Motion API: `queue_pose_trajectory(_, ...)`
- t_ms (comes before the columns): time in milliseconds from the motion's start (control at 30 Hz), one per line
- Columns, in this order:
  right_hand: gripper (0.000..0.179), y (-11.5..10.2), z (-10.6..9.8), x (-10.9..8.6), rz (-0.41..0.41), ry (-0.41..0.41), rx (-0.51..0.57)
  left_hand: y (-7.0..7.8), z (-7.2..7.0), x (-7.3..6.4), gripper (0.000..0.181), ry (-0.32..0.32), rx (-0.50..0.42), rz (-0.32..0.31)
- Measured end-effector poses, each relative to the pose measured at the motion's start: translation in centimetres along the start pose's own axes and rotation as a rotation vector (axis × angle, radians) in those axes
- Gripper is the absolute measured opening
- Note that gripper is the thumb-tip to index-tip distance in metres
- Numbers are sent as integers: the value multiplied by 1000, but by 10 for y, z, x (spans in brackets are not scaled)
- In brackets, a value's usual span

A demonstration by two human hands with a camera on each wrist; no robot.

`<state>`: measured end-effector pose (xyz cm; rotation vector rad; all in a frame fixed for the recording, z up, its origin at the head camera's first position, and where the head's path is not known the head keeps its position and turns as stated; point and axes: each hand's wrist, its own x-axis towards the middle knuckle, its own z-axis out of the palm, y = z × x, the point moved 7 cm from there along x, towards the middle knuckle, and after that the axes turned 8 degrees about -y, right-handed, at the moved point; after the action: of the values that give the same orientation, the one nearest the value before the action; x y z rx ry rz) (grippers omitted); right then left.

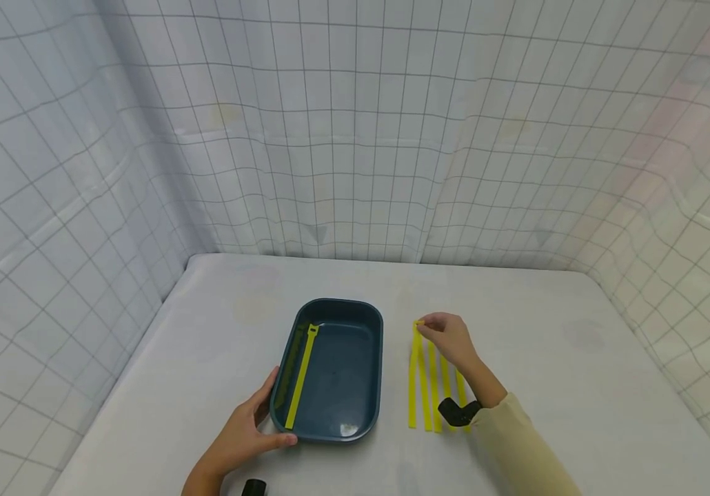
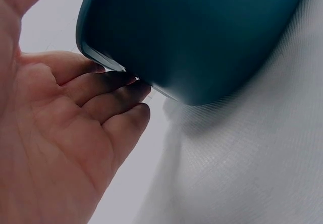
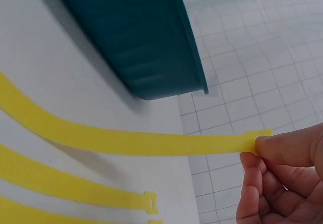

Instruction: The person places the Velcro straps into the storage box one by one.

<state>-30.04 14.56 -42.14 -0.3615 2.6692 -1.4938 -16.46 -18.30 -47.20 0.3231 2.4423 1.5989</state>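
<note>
We see the right hand (image 1: 451, 339) pinching the slotted end of a long, flat yellow strap (image 3: 141, 143), that end raised above the white-covered table (image 1: 535, 344) beside a row of matching yellow straps (image 3: 75, 181). Well apart from it, the left hand (image 1: 240, 434) rests loosely extended fingers and thumb against the dark teal, rounded rectangular tray (image 1: 345, 372), where we find another slotted yellow strap (image 1: 301, 379) lying along the left side.

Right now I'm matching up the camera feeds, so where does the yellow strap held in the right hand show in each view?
Head: right of the tray, the yellow strap has its far end pinched by the right hand.
Left wrist: not in it.
Right wrist: it runs from the left edge, below mid-height, to the pinching hand.
Shared landmark: the tray, at the top of both wrist views.
</note>
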Motion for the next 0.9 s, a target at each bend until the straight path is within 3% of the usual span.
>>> queue_pose_trajectory(567, 16, -17, -9, -7, -81, -41, 33, 1, 0, -1, 102, -2, 9, -2)
queue_pose_trajectory(900, 17, -24, -13, -16, -60, -90, 60, 3, -1, -1, 101, -2, 11, 10)
